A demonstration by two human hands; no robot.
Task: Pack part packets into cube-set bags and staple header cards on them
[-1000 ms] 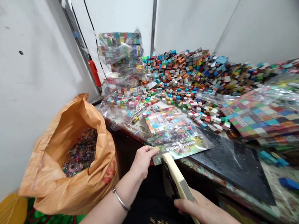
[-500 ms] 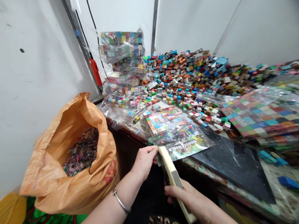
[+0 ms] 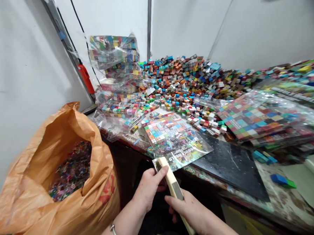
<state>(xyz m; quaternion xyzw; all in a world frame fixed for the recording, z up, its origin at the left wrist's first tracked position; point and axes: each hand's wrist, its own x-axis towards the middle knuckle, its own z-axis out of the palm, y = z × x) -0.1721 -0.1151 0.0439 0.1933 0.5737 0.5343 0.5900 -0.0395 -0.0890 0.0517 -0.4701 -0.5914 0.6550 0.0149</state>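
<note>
My right hand (image 3: 192, 210) is wrapped round the lower handle of a long cream hand stapler (image 3: 171, 181). Near the head of that tool, my left hand (image 3: 147, 189) is closed, its thumb pressed on the top and its other fingers partly hidden below. The stapler's head overlaps the left corner of a printed header card (image 3: 186, 153). This card is part of a clear packet (image 3: 166, 127) of small coloured cubes and figures, lying at the table edge. Whether the stapler's jaws are pressed together cannot be seen.
An orange sack (image 3: 96, 169) of small packed pieces stands at left. Behind are wrapped block stacks (image 3: 114, 56) and a heap of loose cubes (image 3: 181, 74). Filled packets (image 3: 254, 116) lie at right, beside a black board (image 3: 233, 166). A red device (image 3: 86, 78) hangs on a cord.
My left hand has gone from the card's corner to the stapler's head, thumb on top. The stapler now overlaps the card's corner. The whole view has shifted, with surroundings further left.
</note>
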